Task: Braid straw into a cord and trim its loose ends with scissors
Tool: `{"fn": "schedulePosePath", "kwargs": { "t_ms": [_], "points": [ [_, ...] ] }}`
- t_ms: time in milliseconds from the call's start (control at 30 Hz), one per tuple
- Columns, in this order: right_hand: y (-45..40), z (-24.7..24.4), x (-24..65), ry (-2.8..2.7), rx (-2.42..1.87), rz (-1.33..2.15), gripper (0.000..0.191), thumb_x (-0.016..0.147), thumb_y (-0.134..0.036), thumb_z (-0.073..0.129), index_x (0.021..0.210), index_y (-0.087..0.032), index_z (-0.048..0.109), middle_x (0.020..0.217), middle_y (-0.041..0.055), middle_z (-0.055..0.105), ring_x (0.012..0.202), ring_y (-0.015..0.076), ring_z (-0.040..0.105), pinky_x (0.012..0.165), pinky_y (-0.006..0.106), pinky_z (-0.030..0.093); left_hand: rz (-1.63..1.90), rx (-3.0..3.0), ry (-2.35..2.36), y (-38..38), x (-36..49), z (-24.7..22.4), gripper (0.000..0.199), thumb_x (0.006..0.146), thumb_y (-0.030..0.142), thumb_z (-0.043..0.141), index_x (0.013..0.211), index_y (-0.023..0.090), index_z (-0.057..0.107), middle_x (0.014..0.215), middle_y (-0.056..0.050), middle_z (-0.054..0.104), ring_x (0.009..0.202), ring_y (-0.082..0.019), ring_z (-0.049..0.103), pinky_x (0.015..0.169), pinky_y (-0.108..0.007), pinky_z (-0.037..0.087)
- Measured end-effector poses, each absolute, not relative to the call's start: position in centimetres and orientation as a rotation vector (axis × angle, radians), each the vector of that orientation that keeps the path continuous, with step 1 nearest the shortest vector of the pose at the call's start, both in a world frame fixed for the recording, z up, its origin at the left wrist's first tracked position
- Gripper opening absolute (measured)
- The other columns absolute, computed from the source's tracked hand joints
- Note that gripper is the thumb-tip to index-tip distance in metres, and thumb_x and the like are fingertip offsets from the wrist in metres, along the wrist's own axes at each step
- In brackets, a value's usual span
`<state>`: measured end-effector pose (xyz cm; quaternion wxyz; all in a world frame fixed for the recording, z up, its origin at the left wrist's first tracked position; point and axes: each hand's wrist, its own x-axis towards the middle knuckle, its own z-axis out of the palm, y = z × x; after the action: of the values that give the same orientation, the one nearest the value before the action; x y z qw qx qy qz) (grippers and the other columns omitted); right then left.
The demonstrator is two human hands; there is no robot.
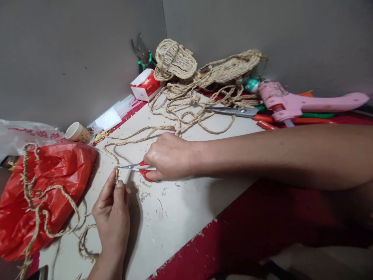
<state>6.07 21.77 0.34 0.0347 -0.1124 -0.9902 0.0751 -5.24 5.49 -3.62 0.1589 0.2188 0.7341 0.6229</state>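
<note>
My left hand pinches a braided straw rope between thumb and fingers, just below the scissor blades. From that pinch the rope runs up and back to the loose coils behind. My right hand grips small scissors by their red handles, with the blades pointing left and meeting the rope. Whether the blades have cut into it I cannot tell. Another length of braided rope trails over a red plastic bag to the left of my left hand.
Rope bundles lie against the grey wall, beside a tissue box and pruning shears. A paper cup leans at the left. A pink glue gun and larger shears lie at the right. Straw scraps litter the white board.
</note>
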Motion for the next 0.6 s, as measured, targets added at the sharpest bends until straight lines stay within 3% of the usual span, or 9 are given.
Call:
{"fn": "schedulePosePath", "kwargs": {
  "t_ms": [200,600],
  "points": [
    [22.1,0.35,5.88,-3.042,-0.433,0.293,0.035,0.086,-0.039,0.05,0.087,-0.013,0.074,0.069,0.0121,0.07,0.07,0.0221,0.063,0.06,0.029,0.031,1.769,0.628,2.104,5.49,-4.91,-3.25,0.045,0.075,0.036,0.075,0.119,0.026,0.07,0.061,0.004,0.058,0.044,-0.004,0.039,0.04,-0.014,0.032],
    [21.66,-0.31,5.95,-2.998,-0.355,0.17,0.048,0.082,-0.05,0.046,0.084,-0.011,0.074,0.072,0.0163,0.071,0.07,0.025,0.063,0.061,0.031,0.034,1.898,0.484,1.762,5.6,-5.04,-2.91,0.038,0.071,0.024,0.079,0.108,0.021,0.072,0.069,0.0,0.066,0.047,-0.005,0.045,0.042,-0.015,0.035]
  ]
}}
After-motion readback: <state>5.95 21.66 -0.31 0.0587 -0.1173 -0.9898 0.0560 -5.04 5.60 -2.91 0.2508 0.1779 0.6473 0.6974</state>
